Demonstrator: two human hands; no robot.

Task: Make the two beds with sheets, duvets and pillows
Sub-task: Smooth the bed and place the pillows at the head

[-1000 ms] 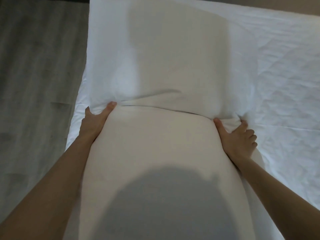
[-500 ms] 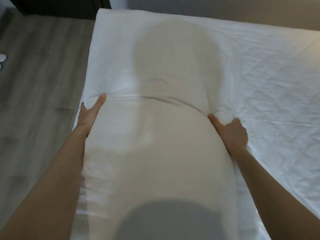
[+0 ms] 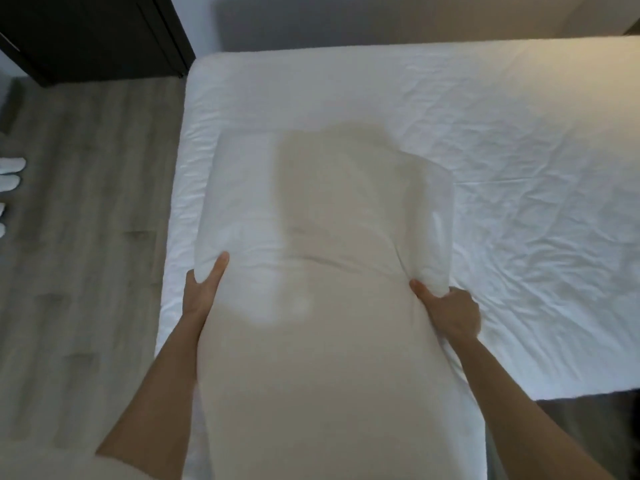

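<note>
Left hand (image 3: 202, 296): grasps the left edge of the pillowcase (image 3: 249, 202) at its open mouth; the thumb lies straight on top of the cloth and the fingers are hidden beneath it.
Right hand (image 3: 446, 313): fingers curled round a bunched fold of the pillowcase at the right edge of the mouth, thumb pressed to the pillow's side.
Pillow (image 3: 329, 375): cream, long, lying between the two hands and forearms; its near part is bare, and its far part, beyond both hands, sits inside the pillowcase.
Pillowcase: white and creased, its mouth running as a wrinkled line from one hand to the other; a shadow falls across its middle.
Sheet (image 3: 502, 150): white and wrinkled, spread over the bed (image 3: 194, 109) beneath the pillow, stretching well beyond and to the right of the right hand.
Floor (image 3: 86, 237): grey wood planks, to the left of the left hand.
Slippers (image 3: 10, 174): white, on the floor far left of the left hand, cut by the frame edge.
Cabinet (image 3: 86, 32): dark, far beyond the left hand, standing on the floor near the bed's far corner.
Wall (image 3: 381, 19): pale, behind the bed's far edge.
</note>
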